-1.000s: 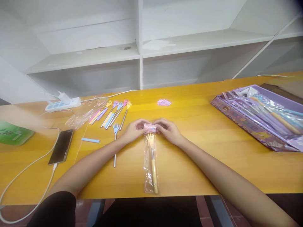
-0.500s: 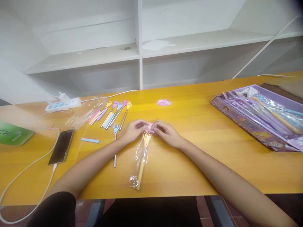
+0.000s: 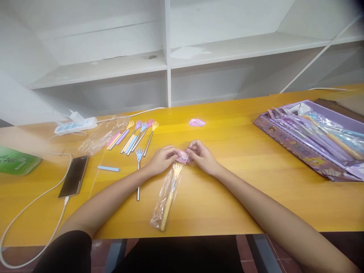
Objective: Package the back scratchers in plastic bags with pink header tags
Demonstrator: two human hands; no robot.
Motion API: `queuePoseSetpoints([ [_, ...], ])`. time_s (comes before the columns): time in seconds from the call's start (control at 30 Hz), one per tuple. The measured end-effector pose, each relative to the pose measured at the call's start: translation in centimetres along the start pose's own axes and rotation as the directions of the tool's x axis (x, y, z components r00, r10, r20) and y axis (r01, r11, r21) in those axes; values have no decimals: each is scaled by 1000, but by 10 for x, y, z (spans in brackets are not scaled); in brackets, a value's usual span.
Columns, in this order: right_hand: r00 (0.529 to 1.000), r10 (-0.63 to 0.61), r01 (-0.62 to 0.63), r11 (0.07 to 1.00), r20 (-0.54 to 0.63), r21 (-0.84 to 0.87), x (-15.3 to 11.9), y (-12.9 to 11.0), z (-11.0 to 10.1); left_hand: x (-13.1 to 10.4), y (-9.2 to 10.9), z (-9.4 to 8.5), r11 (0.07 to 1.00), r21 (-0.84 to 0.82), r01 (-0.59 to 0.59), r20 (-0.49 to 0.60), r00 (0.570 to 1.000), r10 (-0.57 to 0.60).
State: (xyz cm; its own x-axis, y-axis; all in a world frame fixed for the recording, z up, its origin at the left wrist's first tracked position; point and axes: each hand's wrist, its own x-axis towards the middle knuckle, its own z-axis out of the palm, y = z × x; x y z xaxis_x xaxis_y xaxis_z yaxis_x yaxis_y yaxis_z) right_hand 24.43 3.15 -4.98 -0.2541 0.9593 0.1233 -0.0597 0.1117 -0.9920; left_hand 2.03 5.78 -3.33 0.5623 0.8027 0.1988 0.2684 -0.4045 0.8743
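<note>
A yellow hand-shaped back scratcher (image 3: 167,206) lies inside a clear plastic bag (image 3: 157,216) on the table, its claw toward the far side. At the bag's upper end is a small pink printed card (image 3: 183,156). My left hand (image 3: 164,159) pinches the card's left side between thumb and fingers. Curled at the card's right edge is my right hand (image 3: 201,157), its fingertips closed; what they grip is too small to make out. A blue-clawed back scratcher (image 3: 138,163) lies left of the bag, partly under my left forearm. Farther left rests a blue grip sleeve (image 3: 108,168).
Several back scratchers (image 3: 142,132) and loose sleeves lie at the back left beside empty plastic bags (image 3: 99,138). Pink cards (image 3: 196,123) sit at the back. A purple box (image 3: 287,146) of bagged scratchers stands right. Left are a phone (image 3: 73,177), cable and power strip (image 3: 76,126).
My right hand has shifted slightly right, leaving more of the pink card showing. The bag's lower end with the yellow back scratcher has swung a little left.
</note>
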Motion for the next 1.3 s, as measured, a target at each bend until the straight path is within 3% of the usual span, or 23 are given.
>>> queuePoseSetpoints([
  [0.23,995,36,-22,990,98,-139,-1,-1,-1,-1,7,0,998,-27,-49,46,998,50],
  [0.4,998,-5,21,970,67,-244,-3,-4,2,-3,12,-1,997,-40,-66,84,994,69],
  [0.6,997,-41,60,940,64,-336,-5,-6,4,-3,3,6,983,-157,90,26,996,-87],
  [0.73,996,-47,71,924,72,-377,-6,-4,4,-3,-2,7,973,-195,127,13,992,-127],
  [0.97,990,-31,66,964,138,-259,-7,0,3,-3,-5,8,941,-318,118,30,993,-115],
  [1.3,982,-7,65,952,190,-298,-10,-7,7,-3,-3,9,857,-509,84,54,996,-65],
])
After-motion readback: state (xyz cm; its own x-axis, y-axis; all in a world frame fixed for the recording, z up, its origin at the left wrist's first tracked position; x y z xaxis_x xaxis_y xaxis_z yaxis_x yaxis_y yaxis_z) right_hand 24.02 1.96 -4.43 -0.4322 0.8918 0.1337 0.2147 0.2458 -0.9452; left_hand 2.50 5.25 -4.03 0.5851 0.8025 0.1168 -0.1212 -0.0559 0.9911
